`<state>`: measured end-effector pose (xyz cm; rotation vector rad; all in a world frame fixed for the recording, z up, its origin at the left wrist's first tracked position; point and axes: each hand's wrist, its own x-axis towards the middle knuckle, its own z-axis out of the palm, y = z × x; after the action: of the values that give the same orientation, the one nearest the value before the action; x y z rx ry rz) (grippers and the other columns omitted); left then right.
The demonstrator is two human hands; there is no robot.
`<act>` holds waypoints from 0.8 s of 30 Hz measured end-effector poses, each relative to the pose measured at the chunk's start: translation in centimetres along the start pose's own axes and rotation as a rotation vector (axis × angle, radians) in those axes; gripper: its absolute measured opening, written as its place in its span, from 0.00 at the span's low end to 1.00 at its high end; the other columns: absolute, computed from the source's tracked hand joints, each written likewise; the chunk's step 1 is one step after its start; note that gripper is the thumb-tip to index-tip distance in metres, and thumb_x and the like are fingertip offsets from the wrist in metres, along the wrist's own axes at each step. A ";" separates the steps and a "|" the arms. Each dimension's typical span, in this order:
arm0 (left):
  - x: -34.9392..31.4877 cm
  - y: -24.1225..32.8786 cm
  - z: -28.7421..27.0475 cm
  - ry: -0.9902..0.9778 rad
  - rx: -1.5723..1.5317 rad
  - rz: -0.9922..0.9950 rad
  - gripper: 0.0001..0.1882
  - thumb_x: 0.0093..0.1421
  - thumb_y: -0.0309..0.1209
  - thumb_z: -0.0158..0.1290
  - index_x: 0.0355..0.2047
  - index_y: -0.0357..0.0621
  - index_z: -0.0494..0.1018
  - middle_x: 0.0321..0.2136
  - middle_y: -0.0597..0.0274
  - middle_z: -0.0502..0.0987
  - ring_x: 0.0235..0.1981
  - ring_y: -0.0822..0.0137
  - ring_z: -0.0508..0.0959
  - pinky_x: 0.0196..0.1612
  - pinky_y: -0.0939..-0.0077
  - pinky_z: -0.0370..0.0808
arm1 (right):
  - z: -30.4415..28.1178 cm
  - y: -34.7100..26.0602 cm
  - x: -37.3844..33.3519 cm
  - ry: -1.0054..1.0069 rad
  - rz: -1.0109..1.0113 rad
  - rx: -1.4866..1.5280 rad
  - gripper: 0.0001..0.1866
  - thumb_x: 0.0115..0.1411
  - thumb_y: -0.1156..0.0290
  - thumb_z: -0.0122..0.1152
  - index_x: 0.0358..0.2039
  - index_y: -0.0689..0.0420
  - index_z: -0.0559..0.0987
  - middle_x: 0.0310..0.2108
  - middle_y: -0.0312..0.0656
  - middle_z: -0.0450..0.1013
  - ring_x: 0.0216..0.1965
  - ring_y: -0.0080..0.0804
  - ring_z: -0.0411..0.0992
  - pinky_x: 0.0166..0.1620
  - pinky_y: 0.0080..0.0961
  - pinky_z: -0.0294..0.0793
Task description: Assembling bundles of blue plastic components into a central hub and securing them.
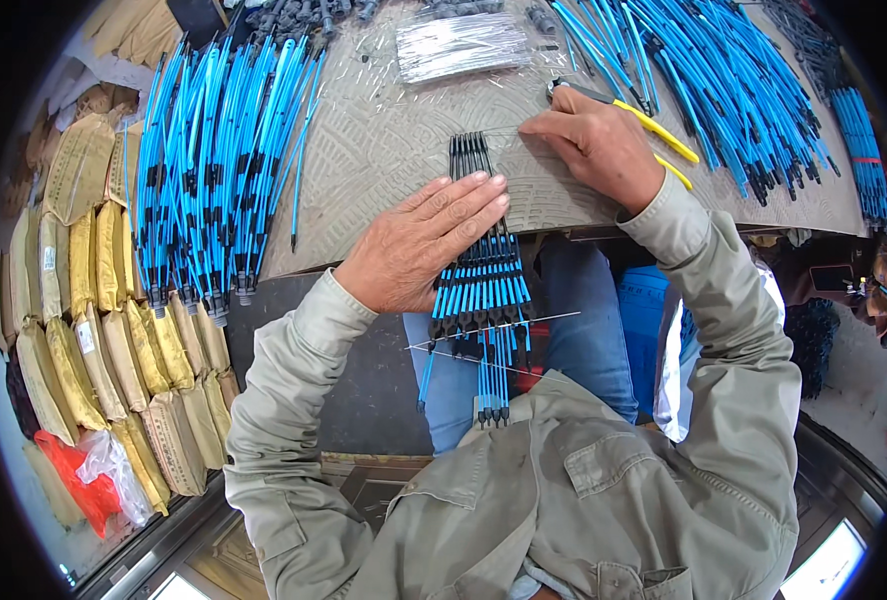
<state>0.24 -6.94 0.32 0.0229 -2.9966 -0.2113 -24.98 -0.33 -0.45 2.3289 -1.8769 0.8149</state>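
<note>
Yellow and tan packages (84, 270) are stacked at far left, beside a heap of blue-and-black rods (219, 150) whose lower ends overhang the table's edge. Between that heap and the person's work lies a bare stretch of tabletop (354, 180), with open room along its front edge. The left hand (419, 240) lies across a flat row of slim blue-and-black strips (479, 290), fingers straight and side by side; its thumb is mostly hidden, so I cannot tell whether it pinches. The row's upper end rests on the table, and the rest extends past the front edge above the lap, crossed by thin wires (554, 316). Beyond the row sits a clear pack of wires (464, 47). The right hand (599, 135) pinches a fine wire (504, 131) beside the row's upper end. Yellow-handled pliers (659, 131) pass behind this hand; whether its palm grips them, I cannot tell. Farther right, another rod heap (734, 90) crowds the table, leaving little room.
</note>
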 end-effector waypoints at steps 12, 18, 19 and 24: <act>0.0 -0.2 0.0 -0.047 0.050 0.011 0.49 0.36 0.35 0.59 0.62 0.44 0.53 0.64 0.60 0.52 0.65 0.65 0.53 0.66 0.69 0.50 | 1.1 0.6 1.8 0.011 -0.094 0.047 0.06 0.54 0.73 0.55 0.31 0.52 0.79 0.24 0.33 0.62 0.18 0.31 0.62 0.24 0.26 0.61; -0.5 -0.3 0.6 0.018 0.035 -0.002 0.55 0.30 0.36 0.63 0.62 0.45 0.53 0.64 0.60 0.52 0.65 0.65 0.53 0.66 0.69 0.49 | 1.2 -0.8 2.4 -0.033 -0.108 -0.009 0.04 0.55 0.73 0.53 0.30 0.53 0.76 0.25 0.34 0.64 0.19 0.33 0.64 0.25 0.28 0.62; -0.5 -0.3 0.6 0.029 0.001 -0.004 0.51 0.33 0.35 0.59 0.62 0.45 0.53 0.64 0.60 0.53 0.64 0.65 0.53 0.66 0.69 0.49 | 1.0 -1.0 2.3 -0.052 -0.097 -0.022 0.03 0.56 0.73 0.53 0.30 0.53 0.75 0.25 0.34 0.64 0.19 0.34 0.64 0.25 0.28 0.62; -0.5 -0.2 0.7 0.064 -0.082 -0.010 0.44 0.40 0.35 0.54 0.61 0.44 0.55 0.63 0.60 0.54 0.64 0.65 0.54 0.66 0.69 0.50 | 0.7 -1.6 2.9 -0.112 -0.080 -0.063 0.02 0.56 0.72 0.52 0.30 0.52 0.73 0.27 0.35 0.66 0.20 0.35 0.65 0.25 0.29 0.63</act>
<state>0.67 -6.99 -0.42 0.0359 -2.9217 -0.3274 -22.89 -2.77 0.57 2.4409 -1.8075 0.6206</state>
